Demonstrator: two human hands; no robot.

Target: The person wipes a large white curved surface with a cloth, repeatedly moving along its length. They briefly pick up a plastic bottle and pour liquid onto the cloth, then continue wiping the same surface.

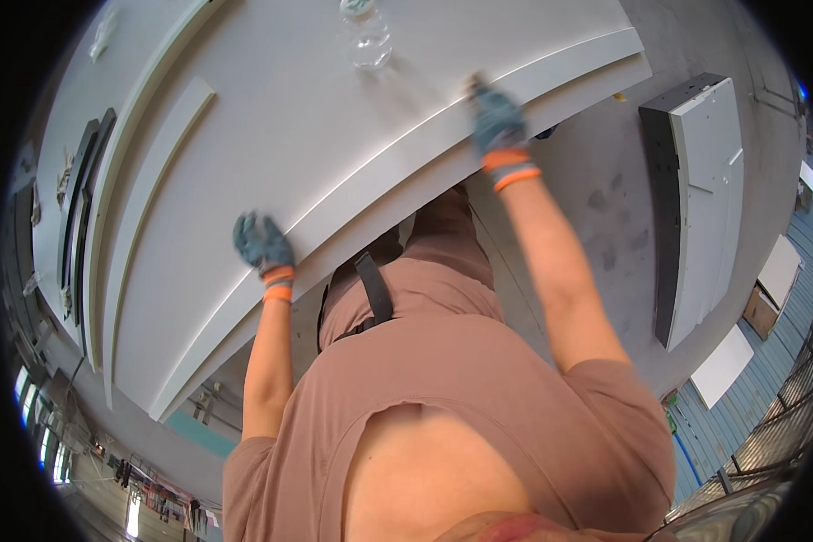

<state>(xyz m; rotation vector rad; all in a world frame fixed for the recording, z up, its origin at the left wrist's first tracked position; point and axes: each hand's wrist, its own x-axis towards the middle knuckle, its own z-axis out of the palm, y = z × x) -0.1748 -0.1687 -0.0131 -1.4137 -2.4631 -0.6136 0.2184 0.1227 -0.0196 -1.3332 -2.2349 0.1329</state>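
Note:
A long white strip (370, 181) lies along the near edge of a pale grey table (334, 117). My left hand (263, 242), in a blue-grey glove with an orange cuff, lies over the strip's far edge with its fingers apart. Farther right, my right hand (499, 122), gloved alike, is over the same strip. It is blurred, its fingers drawn together around something small and brownish at the tips, which I cannot make out. A clear plastic bottle (369, 41) with a pale cap stands beyond the strip.
A second white strip (158, 172) lies at the left, beside a long raised white edge piece (135, 117). Dark bars (81, 208) lie past it. On the right, a large white panel unit with a black side (664, 217) rests on the grey floor (596, 194).

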